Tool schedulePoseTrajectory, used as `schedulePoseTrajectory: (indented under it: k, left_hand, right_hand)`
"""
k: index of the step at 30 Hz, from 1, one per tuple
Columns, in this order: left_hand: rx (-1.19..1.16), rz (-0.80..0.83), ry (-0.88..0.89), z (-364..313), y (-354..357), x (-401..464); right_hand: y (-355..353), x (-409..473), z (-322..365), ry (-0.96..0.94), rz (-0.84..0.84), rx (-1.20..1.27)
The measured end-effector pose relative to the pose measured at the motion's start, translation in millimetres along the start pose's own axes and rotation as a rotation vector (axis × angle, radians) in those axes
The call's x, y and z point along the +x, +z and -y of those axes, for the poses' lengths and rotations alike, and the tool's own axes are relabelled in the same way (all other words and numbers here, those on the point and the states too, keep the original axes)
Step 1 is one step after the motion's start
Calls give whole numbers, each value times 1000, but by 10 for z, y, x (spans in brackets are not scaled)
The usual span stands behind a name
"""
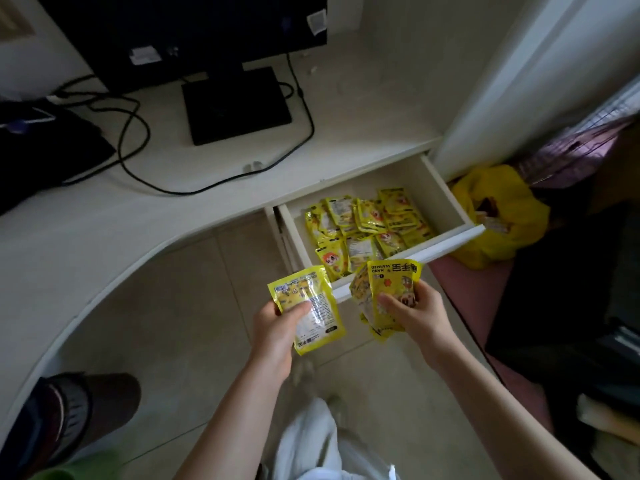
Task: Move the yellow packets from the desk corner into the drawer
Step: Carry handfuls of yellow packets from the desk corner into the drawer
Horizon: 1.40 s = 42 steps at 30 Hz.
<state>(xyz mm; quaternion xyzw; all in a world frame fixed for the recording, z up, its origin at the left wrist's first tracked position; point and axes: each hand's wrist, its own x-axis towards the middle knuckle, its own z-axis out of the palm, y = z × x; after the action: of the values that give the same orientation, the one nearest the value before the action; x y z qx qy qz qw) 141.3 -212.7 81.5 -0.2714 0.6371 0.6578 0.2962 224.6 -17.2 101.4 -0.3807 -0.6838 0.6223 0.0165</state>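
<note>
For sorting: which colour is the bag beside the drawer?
Yellow, like the packets; the bag shows in the head view.

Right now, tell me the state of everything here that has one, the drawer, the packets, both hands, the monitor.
drawer: pulled open, many yellow packets inside
packets in drawer: lying loose, overlapping
left hand: grips one packet
left packet: held, back side up
right hand: grips a bunch of packets
right bunch: held, fanned
monitor: screen dark

Both hands forward, left hand (277, 323) and right hand (415, 310) gripping.
</note>
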Motion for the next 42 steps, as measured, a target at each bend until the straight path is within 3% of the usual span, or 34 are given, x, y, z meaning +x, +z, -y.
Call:
schedulePoseTrajectory:
  k: [11, 17, 26, 33, 42]
  left_hand:
    - [212, -126, -37, -306, 857, 1016]
    - [399, -133, -61, -323, 1241, 1463]
    - [525, -248, -151, -87, 1522, 1847]
    - [741, -264, -10, 85, 1536, 1792]
    - [706, -318, 13, -63, 1496, 1345]
  right_hand:
    - [-123, 1439, 354, 35, -16, -125]
    - [-55, 2172, 365, 103, -80, -336]
    - [85, 2781, -18, 115, 383, -650]
    - [-286, 2989, -187, 162, 399, -926]
    - [-410, 2891, 146, 42, 487, -1019]
